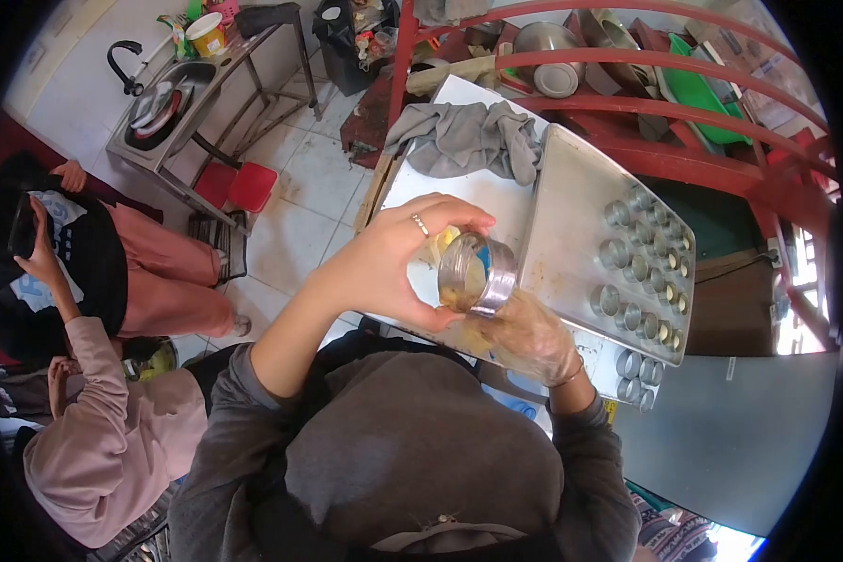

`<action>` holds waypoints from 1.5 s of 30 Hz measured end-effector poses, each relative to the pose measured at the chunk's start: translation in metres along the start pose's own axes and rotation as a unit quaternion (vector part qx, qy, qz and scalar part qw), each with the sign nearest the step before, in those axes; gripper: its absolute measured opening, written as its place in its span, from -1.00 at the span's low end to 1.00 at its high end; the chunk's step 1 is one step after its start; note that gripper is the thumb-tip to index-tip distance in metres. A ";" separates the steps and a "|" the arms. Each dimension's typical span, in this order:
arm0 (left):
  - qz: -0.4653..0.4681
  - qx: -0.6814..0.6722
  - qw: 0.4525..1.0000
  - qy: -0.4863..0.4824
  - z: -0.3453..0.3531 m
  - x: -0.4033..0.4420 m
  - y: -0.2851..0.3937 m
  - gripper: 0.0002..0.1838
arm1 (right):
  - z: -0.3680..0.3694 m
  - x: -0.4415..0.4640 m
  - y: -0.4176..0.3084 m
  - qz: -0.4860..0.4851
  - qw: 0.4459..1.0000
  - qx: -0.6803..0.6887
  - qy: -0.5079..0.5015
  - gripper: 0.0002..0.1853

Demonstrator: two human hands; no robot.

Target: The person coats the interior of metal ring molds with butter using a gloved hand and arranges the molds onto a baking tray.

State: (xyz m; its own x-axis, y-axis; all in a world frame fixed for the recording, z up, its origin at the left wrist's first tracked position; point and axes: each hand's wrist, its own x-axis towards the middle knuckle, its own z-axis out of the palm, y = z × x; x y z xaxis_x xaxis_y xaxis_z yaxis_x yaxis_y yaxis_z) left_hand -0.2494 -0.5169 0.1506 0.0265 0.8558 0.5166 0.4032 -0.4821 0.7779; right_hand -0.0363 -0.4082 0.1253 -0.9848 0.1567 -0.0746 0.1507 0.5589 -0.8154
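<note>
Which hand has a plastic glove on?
The right hand, in a see-through plastic glove. The left hand, holding a round metal mould, is bare except for a finger ring.

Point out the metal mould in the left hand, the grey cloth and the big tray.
Metal mould (501,281): head view, on its shiny side.
Grey cloth (468,139): head view, middle of its folds.
Big tray (564,220): head view, bare part of its floor.
</note>
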 end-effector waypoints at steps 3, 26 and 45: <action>0.055 0.025 0.998 0.006 0.002 -0.001 -0.002 -0.25 | -0.003 -0.003 0.004 0.037 0.992 0.111 0.036 -0.70; 0.085 0.035 0.995 0.032 0.016 -0.004 0.015 -0.21 | -0.007 0.002 -0.020 0.019 0.986 0.158 -0.040 -0.43; 0.037 -0.005 0.999 -0.004 0.009 -0.008 0.007 -0.15 | -0.017 0.002 -0.029 0.104 0.975 0.190 0.038 -0.63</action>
State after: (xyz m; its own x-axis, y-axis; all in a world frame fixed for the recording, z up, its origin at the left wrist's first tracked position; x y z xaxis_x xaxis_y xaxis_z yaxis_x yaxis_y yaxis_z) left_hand -0.2390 -0.5252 0.1485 0.0632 0.8193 0.5699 0.3898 -0.5459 0.7416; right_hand -0.0408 -0.4107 0.1585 -0.9250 0.3028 -0.2294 0.2887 0.1679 -0.9426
